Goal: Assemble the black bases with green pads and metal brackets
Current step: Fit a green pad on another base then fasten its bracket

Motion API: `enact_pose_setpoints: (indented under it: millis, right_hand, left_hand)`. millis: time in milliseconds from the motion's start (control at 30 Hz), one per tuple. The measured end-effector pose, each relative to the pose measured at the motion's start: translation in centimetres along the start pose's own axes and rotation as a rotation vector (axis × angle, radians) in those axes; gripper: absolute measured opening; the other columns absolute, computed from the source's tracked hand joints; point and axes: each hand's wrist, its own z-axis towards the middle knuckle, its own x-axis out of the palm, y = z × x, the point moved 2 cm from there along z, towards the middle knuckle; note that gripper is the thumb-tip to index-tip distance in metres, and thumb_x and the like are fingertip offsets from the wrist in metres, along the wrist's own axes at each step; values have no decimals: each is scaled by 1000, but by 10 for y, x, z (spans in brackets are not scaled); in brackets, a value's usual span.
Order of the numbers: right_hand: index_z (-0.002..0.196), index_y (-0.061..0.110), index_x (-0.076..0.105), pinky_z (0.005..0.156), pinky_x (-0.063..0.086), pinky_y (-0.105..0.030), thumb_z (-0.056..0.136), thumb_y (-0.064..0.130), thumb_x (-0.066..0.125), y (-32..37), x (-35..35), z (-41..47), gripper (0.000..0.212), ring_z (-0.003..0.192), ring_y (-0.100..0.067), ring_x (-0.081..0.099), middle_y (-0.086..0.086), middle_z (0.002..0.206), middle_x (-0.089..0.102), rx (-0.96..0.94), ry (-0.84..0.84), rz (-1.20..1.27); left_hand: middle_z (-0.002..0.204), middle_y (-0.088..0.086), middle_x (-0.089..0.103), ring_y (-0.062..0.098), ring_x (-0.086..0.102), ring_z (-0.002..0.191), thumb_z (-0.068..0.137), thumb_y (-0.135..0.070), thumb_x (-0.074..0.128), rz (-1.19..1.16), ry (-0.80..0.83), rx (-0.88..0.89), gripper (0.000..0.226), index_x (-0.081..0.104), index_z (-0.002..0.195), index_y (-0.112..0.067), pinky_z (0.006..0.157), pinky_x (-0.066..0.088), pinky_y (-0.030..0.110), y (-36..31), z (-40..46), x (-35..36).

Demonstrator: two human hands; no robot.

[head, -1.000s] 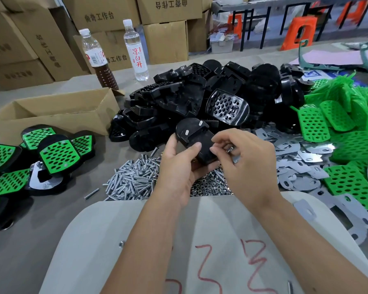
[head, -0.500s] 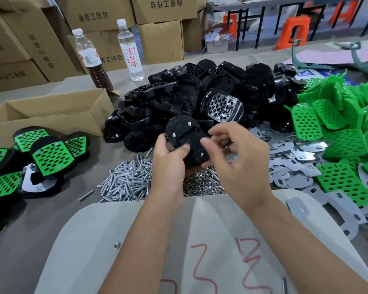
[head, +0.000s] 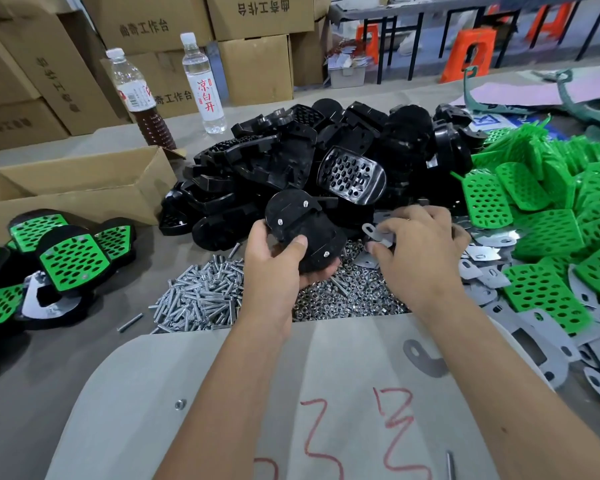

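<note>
what changed: half a second back the right hand point(head: 420, 251) was up against the black base point(head: 303, 233), fiddling at its edge. Now it's moved off to the right and has a metal bracket point(head: 378, 233) pinched in its fingertips, so my guess is the screws are in and it's bracket time.

left hand: the left hand point(head: 274, 258) has kept its grip on the base the whole time, thumb across the near face and fingers curled underneath, holding it up off the bench point(head: 66, 358) and tilted toward the camera.

base: underside faces up, three screw tips poking through. Can't see from here whether a green pad is already on the other side.

right hand: fingers curled in, holding the bracket by one end, its holed tab pointing toward the base. Not touching the base yet, just beside it on the right.

where stuff is: the base sits between both hands, above the piles of screws point(head: 201, 296) and nuts point(head: 354, 292). Loose green pads point(head: 541, 237) are further right, more black bases point(head: 326, 168) are heaped behind, finished ones point(head: 73, 261) lie off to the left.

next, probably: line the bracket holes up over those screw tips, then nuts. The tilt could make the bracket slide.
</note>
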Motion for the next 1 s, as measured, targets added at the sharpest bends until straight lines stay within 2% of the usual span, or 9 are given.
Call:
enact_pose_setpoints:
  millis: [100,267,333,433,567,700,800,900,1000]
  right_hand:
    - [101,25,76,107,31,-48,84,35,86,0,-1,-2,23,127,-30,37,-2,127,53,22,-63,102]
    - [96,20,71,93,41,-26,84,20,87,-1,-8,-4,20,112,-23,52,-2,117,53,-41,-215,433]
    - [95,21,70,94,51,-30,85,21,87,3,-12,-4,20,106,-16,56,-1,116,56,-75,-242,556]
    - [94,19,68,86,59,-40,85,20,86,6,-14,-4,20,98,-17,63,-1,112,58,-90,-228,682]
    - [96,17,70,89,58,-39,81,17,90,11,-9,-7,25,96,-13,63,2,108,62,-231,-110,551]
    - [112,19,71,90,56,-36,87,28,85,15,-11,-6,30,99,-14,65,3,107,67,-221,-140,567]
    - [102,17,74,90,54,-36,92,26,78,7,-24,-2,15,94,-14,66,3,99,71,-165,-224,530]
    - [91,16,76,85,56,-36,90,19,78,-13,-44,-6,3,82,-13,68,8,83,72,-127,-125,446]
    - [86,18,75,77,58,-41,88,19,79,-49,-74,-20,4,73,-19,68,8,74,70,-74,-51,338]
  left_hand:
    - [117,14,73,45,78,82,102,3,56,36,-6,-21,23,62,116,-14,55,61,35,-2,-2,0]
    - [99,11,79,48,76,75,99,2,54,48,26,-10,18,61,106,-14,46,55,30,-6,-4,2]
    - [98,11,79,47,77,74,100,0,55,48,36,-8,16,61,105,-15,44,53,28,-7,-5,3]
    - [99,12,79,43,77,71,102,-7,62,14,27,3,12,61,110,-15,42,50,26,-10,-6,4]
    - [101,10,79,46,76,68,100,-6,66,10,5,11,13,62,107,-16,38,46,25,-14,-6,1]
    - [101,9,78,46,75,65,95,-8,69,44,69,34,17,63,106,-19,37,43,24,-14,-11,7]
    - [103,7,78,45,76,69,93,-10,70,68,170,28,19,63,107,-21,38,45,25,-9,-22,23]
    - [98,5,76,39,76,68,97,-2,67,115,249,4,20,60,111,-14,38,48,28,1,-33,47]
    - [96,3,76,35,75,68,97,4,66,92,351,-45,25,63,112,-15,37,49,30,10,-46,82]
